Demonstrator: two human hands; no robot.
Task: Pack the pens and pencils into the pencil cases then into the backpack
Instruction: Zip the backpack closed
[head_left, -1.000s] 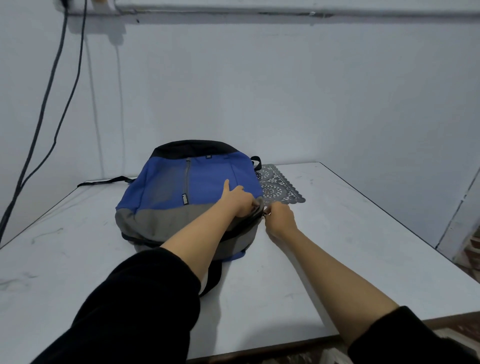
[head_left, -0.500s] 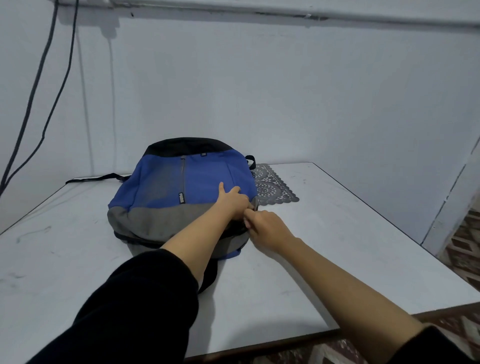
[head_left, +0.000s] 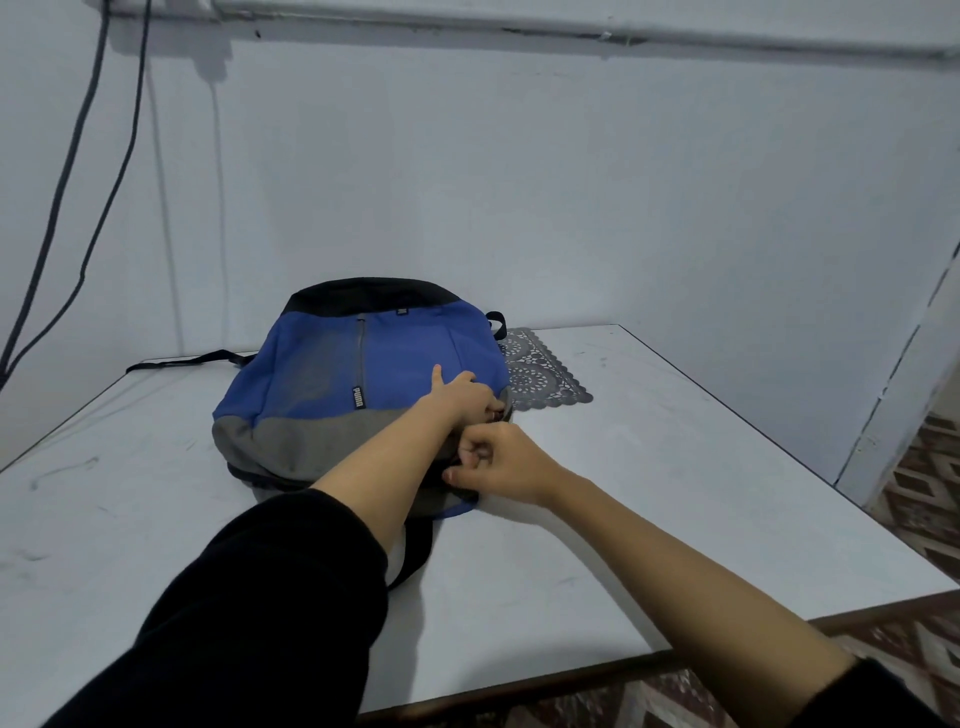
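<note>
Right hand (head_left: 498, 462), pinching an apparent zip pull, is sliding nearer along the backpack (head_left: 332, 374) as the left hand (head_left: 467, 397) is gripping its edge; packing seems nearly finished.

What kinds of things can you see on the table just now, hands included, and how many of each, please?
Backpack: 1
Lace mat: 1
Hands, both gripping the backpack's near edge: 2, the left hand and the right hand
Total: 4
</note>
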